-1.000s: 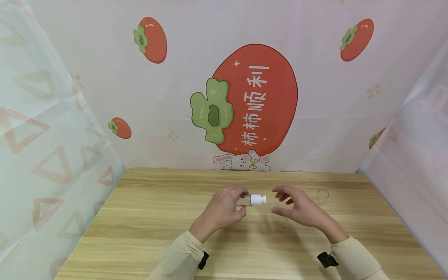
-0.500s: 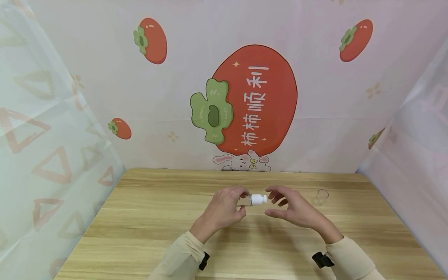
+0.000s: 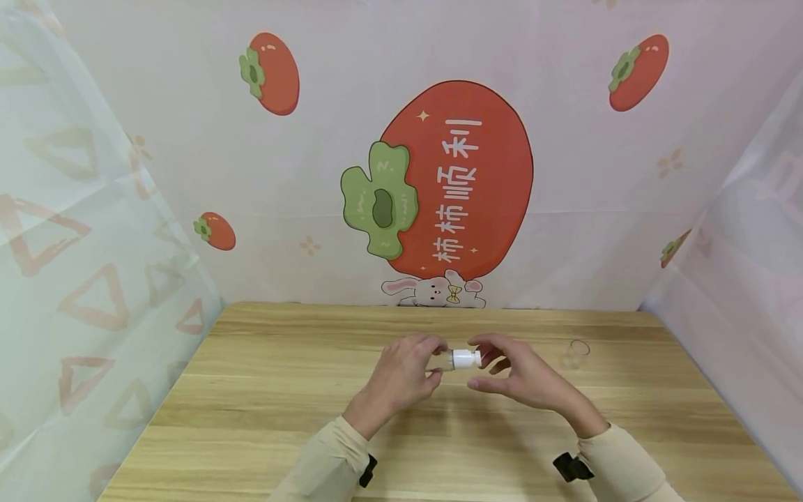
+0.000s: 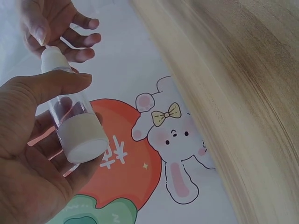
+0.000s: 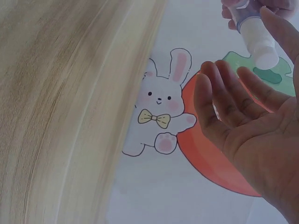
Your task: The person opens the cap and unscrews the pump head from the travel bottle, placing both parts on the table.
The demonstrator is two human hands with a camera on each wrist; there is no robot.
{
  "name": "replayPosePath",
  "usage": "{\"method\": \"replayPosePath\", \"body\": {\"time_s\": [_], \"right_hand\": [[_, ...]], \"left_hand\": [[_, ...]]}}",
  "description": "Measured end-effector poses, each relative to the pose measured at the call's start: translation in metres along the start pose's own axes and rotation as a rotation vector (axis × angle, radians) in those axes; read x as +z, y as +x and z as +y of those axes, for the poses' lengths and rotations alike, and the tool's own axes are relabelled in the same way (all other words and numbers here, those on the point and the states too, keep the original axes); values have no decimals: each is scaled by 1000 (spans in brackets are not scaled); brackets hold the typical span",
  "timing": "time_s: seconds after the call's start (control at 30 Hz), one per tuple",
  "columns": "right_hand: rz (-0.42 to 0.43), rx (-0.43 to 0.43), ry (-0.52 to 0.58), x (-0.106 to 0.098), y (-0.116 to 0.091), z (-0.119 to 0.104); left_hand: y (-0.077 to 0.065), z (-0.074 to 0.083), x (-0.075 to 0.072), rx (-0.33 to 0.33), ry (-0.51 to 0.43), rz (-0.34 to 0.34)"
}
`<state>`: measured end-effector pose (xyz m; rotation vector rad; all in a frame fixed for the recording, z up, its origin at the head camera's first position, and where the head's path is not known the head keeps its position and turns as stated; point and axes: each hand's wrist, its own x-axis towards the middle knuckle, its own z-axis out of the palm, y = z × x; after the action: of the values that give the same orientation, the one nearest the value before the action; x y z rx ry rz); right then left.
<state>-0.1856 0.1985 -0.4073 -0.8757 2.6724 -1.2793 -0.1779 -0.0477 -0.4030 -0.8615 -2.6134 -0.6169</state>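
My left hand grips a small clear bottle with a white top, held sideways above the table. In the left wrist view the thumb crosses the bottle and the fingers curl behind it; its white base faces the camera. My right hand is just to the right of the white top, fingers loosely bent and parted, holding nothing. In the right wrist view the white top points toward the right palm, with a gap to the fingers.
A small transparent object lies on the wooden table at the right, beside a thin dark ring shape. A printed cloth with persimmons and a rabbit hangs behind the table, with further cloth at both sides.
My right hand has moved left, nearer to the bottle's white top. The left hand and the bottle have shifted very slightly to the right.
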Motion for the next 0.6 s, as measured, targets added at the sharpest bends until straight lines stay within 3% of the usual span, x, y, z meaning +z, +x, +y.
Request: {"method": "replayPosePath", "body": {"time_s": [0.6], "right_hand": [[-30,-15,75,9,4,-5]], "left_hand": [[0,5,4,57,143,33]]}}
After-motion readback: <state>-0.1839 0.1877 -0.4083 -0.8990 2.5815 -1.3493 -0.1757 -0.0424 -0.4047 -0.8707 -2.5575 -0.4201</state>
